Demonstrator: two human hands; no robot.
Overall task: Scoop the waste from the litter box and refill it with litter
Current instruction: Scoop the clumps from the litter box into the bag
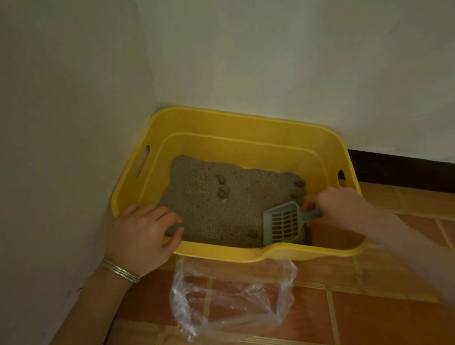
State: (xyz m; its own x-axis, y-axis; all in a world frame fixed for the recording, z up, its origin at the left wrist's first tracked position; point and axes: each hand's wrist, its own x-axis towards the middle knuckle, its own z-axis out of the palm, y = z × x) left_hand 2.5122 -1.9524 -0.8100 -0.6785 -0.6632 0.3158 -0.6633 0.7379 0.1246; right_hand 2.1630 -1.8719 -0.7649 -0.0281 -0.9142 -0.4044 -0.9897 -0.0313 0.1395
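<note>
A yellow litter box (245,126) stands in the corner of two white walls. Grey litter (223,210) covers its floor, with several dark waste clumps (223,191) in the middle and near the right wall. My left hand (139,236) grips the box's front left rim, fingers curled over the edge. My right hand (340,208) holds the handle of a grey slotted scoop (284,223), whose blade rests on the litter at the front right. The scoop's blade looks empty.
A clear plastic bag (234,294) lies open on the orange tiled floor (376,310) just in front of the box. White walls close off the left and back. A dark baseboard (407,172) runs along the right wall.
</note>
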